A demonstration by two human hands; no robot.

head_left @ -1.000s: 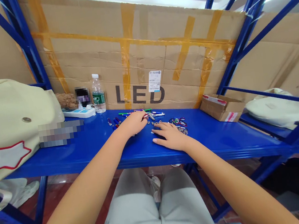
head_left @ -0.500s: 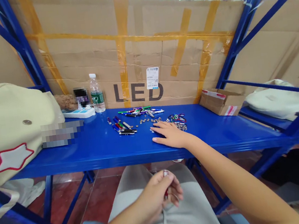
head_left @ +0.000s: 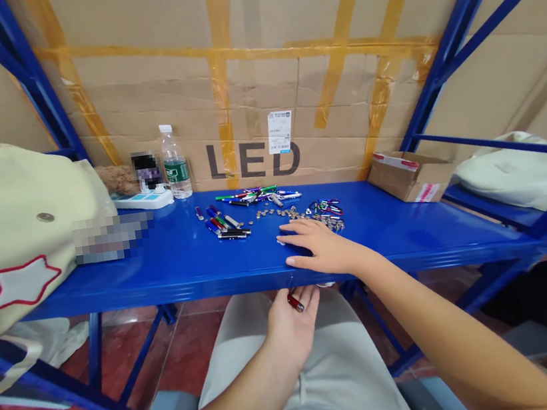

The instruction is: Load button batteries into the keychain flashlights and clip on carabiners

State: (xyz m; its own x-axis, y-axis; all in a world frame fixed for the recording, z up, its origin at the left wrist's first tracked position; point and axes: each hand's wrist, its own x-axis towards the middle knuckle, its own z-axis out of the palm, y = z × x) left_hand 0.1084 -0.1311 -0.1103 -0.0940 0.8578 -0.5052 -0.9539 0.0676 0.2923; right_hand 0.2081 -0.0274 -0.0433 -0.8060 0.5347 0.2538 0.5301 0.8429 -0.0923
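Red tube: in the left hand's palm, beneath the table's front edge; long axis slanting from far left to near right.
Left hand [head_left: 294, 328]: palm up, holding the red tube [head_left: 295, 303] loosely.
Right hand [head_left: 323, 245]: fingers spread above the table [head_left: 185, 267], beside metal discs [head_left: 295, 213].

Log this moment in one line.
left hand: holding red cylinder, palm up | right hand: spread over blue shelf, near small metal pieces | bottle: upright

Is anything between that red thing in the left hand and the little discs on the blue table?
Yes: the front edge of the blue table, just above the left hand and red thing in this view, then the spread right hand, nearer the discs.
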